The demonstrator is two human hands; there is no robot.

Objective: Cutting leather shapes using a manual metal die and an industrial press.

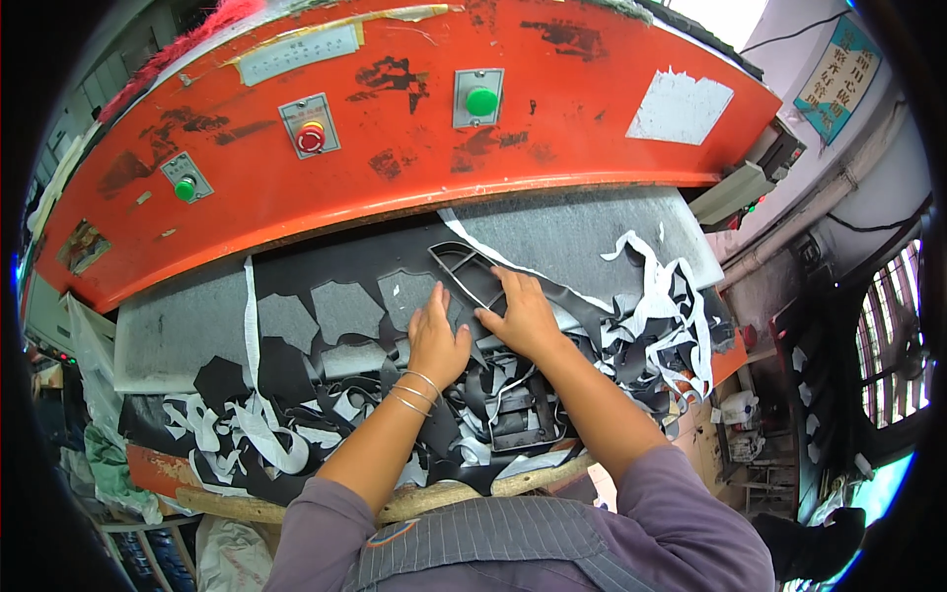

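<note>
A black sheet of material lies over the grey cutting board, with several angular openings along its near edge. On the sheet rests a metal cutting die, a pointed outline frame with cross bars inside. My right hand grips the die's right end between thumb and fingers. Just left of it, my left hand lies with its fingers stretched out at the sheet's near edge, close to the die and holding nothing. Another metal frame sits among the scraps below my hands.
An orange press beam spans the far side, carrying green buttons and a red stop button. Black and white scrap strips heap along the near edge and at the right. A wooden rail runs in front of my body.
</note>
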